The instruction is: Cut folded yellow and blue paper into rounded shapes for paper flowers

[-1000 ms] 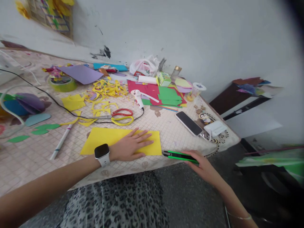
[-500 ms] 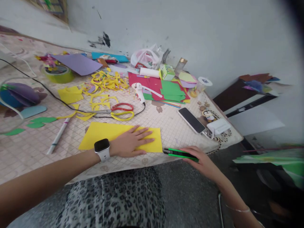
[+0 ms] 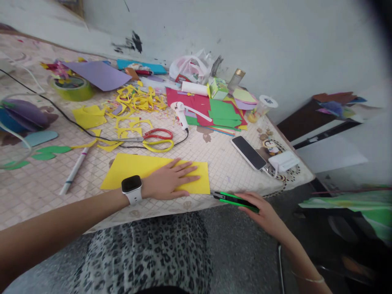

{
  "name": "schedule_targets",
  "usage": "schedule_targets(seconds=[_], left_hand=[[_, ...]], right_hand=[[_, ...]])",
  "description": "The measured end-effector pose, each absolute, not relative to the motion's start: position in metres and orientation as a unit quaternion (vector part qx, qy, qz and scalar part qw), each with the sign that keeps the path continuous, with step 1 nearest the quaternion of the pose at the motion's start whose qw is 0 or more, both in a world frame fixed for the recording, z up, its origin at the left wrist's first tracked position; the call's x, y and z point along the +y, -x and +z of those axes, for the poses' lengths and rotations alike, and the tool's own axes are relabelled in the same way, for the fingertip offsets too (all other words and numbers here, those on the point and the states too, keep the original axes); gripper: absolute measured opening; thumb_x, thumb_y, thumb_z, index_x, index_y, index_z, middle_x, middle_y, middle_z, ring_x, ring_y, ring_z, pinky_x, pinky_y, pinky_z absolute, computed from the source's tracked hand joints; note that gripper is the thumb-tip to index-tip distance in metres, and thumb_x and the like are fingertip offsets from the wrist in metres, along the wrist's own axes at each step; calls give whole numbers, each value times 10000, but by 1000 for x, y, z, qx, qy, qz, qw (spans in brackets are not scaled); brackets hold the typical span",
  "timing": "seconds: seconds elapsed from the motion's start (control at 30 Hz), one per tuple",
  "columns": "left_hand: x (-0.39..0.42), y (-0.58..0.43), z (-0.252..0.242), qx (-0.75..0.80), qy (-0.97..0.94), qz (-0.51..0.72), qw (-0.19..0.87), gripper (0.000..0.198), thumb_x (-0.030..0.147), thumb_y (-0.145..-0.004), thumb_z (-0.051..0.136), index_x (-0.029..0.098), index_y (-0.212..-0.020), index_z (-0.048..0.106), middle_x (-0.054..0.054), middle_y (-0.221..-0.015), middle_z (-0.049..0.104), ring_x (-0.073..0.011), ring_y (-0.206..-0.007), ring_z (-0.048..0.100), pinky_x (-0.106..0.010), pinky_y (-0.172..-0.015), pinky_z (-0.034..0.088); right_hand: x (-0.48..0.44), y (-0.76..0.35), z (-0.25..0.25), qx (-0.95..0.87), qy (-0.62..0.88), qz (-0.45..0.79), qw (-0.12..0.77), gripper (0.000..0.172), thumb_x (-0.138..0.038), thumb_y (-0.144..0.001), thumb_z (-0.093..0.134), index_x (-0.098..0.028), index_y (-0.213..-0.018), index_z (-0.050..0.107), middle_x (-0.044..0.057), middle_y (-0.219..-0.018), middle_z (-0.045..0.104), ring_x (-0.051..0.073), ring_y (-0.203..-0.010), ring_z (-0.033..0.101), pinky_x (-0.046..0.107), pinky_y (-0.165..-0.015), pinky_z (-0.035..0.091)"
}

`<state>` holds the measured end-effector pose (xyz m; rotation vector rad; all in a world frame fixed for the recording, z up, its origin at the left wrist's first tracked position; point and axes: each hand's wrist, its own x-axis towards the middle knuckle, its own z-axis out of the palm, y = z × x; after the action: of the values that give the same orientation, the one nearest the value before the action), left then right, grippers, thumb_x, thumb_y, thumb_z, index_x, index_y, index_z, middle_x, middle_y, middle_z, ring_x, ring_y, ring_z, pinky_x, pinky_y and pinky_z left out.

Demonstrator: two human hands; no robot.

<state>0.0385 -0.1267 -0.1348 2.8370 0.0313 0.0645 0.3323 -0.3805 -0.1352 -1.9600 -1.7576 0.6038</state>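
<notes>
The left hand [image 3: 170, 179] lies flat on a yellow sheet of card [image 3: 131, 167], fingers spread and relaxed, pressing down without gripping. A white-strapped smartwatch [image 3: 131, 189] sits on that wrist. The sheet lies near the front edge of a table covered in a patterned oilcloth [image 3: 232, 173], and the hand hides its middle.

The right hand [image 3: 263, 214] is at the table's front edge, its fingers curled around a green utility knife [image 3: 234, 200]. The knife points left, its tip just beside the sheet's lower right corner. The hand hides part of the handle, and the blade is too small to make out, though it seems to be short.

Behind the sheet lie red-handled scissors [image 3: 157, 141] with a yellow-handled pair tangled in them, yellow paper scraps [image 3: 134, 98], and a white marker [image 3: 73, 171]. A hot glue gun [image 3: 180, 114] rests on a red sheet [image 3: 180, 96] beside green paper [image 3: 223, 114]. A smartphone [image 3: 248, 152] lies face up to the right. Both forearms run out of frame.
</notes>
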Motion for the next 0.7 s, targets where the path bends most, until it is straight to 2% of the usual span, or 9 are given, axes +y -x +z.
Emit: schedule_targets(seconds=[0.7], left_hand=[[-127,-38,-137,14,-986,31,161,583,548,-969,344,313,-1500,290,-38,-1608,233,-264,-1479,181,-502,-1184,93]], right_hand=[[-373,-306,-132,-651,707,181,206,322,-275,-918,582,-252,-1235,634,99,-1151,658,261,-1080,615,437,-928,519]])
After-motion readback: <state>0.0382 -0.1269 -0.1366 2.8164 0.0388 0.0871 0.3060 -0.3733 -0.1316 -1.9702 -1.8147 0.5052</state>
